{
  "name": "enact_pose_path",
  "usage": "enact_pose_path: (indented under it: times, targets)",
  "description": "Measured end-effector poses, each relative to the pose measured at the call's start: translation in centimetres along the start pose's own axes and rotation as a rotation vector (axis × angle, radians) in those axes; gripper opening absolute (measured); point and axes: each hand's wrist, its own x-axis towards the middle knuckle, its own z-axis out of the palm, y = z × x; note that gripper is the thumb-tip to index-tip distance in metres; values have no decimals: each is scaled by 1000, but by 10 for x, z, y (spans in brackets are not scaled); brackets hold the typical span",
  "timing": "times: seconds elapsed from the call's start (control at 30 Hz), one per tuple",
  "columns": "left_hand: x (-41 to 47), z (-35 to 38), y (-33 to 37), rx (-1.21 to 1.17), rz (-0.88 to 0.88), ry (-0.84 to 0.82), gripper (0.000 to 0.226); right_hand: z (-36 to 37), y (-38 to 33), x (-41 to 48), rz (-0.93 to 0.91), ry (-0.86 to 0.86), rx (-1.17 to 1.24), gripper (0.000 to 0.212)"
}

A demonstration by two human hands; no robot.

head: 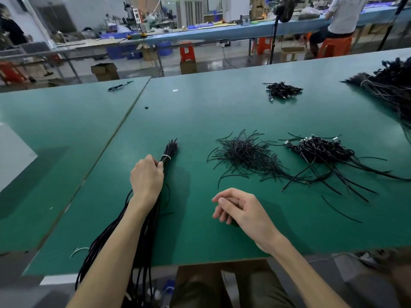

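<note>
Left hand clamps the tied cable bundle.
Right hand hovers, fingers loosely curled, empty; its next move is likely a reach for the loose wires.

The surface is plain green. The cable bundle is black, cinched by a white tie. Loose black wire pieces lie scattered. Orange stools stand behind.

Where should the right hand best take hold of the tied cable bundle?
Probably just beyond the white tie, where the cable bundle is cinched narrow before its ends fan out. The free right hand should come from the right side, since the left hand grips the bundle below the tie.
</note>
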Motion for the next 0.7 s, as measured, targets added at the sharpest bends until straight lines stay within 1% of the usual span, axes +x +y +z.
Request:
enact_pose_path:
  times: [0.2,0.3,0.4,0.47,0.6,0.7]
  targets:
    - [-10,0,-10,-233,-75,64,24,-1,2,1,4,5,19,14]
    - [-17,-3,-11,-287,-73,46,21,-1,2,1,2,4,34,14]
    - [-19,-5,-10,-338,-56,-60,12,-1,2,1,2,5,41,14]
    - [-18,-8,-9,-402,-51,-157,12,0,2,2,4,7,41,14]
    - [-21,-22,1,-664,-120,-391,18,0,3,1,6,9,40,13]
    - [-31,-34,12,-732,-13,-536,17,1,4,2,4,-12,12,14]
